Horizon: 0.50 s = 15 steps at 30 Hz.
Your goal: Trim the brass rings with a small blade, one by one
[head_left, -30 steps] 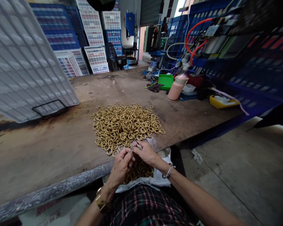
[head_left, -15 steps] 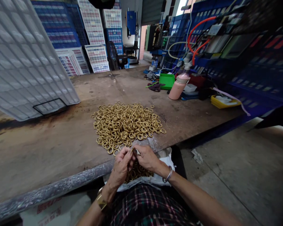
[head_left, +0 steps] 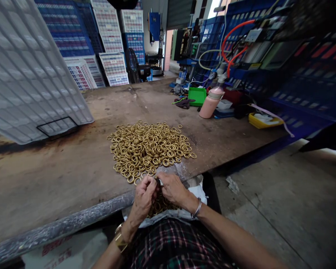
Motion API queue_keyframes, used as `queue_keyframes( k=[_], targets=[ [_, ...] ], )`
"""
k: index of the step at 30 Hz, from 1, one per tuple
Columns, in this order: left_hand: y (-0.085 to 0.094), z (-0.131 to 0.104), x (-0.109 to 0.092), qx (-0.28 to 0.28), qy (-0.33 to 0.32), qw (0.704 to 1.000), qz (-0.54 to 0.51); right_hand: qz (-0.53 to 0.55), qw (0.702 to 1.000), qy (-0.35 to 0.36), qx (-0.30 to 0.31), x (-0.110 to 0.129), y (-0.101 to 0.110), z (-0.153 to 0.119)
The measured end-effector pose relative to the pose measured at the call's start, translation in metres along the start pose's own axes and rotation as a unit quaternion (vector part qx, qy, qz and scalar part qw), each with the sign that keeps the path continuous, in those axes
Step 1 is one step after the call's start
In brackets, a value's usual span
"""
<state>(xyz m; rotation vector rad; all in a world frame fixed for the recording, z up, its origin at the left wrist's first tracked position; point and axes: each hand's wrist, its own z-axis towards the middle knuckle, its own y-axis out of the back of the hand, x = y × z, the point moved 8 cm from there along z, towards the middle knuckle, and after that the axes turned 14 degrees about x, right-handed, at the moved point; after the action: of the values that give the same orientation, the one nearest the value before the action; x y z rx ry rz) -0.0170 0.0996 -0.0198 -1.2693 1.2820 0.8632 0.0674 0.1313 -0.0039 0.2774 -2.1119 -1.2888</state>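
Observation:
A broad heap of brass-coloured rings (head_left: 149, 145) lies on the worktable near its front edge. Just in front of it my left hand (head_left: 144, 194) and my right hand (head_left: 172, 188) meet fingertip to fingertip, both closed. A small brass ring seems pinched in the left fingers, mostly hidden by them. Something small and dark shows between the hands; what the right fingers grip I cannot make out. Below them, an open white sack (head_left: 200, 194) on my lap holds more brass rings (head_left: 165, 205).
A tall white plastic crate (head_left: 44, 82) stands on the worktable (head_left: 58, 175) at left. Toward the back right are a green tray (head_left: 197, 97), a pink bottle (head_left: 210, 104) and a yellow tray (head_left: 264, 121). Stacked crates (head_left: 113, 69) fill the background.
My hands stay together in almost the same place, with fingers shifting slightly. The brass-coloured bit that showed between the fingertips is now mostly covered. The view has moved slightly.

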Motion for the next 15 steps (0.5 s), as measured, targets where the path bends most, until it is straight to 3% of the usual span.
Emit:
queue_keyframes(
  k=[8, 12, 15],
  targets=[
    [-0.005, -0.013, 0.008, 0.021, 0.048, 0.998, -0.035, -0.01, 0.998, -0.055, 0.006, -0.009, -0.004, 0.011],
    [-0.021, -0.017, 0.008, 0.073, 0.045, 0.989, -0.124, -0.006, 0.995, -0.084, -0.058, -0.02, 0.008, 0.021],
    [-0.017, -0.014, 0.01, 0.044, 0.04, 0.977, -0.206, -0.013, 0.991, -0.088, -0.099, -0.021, 0.016, 0.028]
  ],
)
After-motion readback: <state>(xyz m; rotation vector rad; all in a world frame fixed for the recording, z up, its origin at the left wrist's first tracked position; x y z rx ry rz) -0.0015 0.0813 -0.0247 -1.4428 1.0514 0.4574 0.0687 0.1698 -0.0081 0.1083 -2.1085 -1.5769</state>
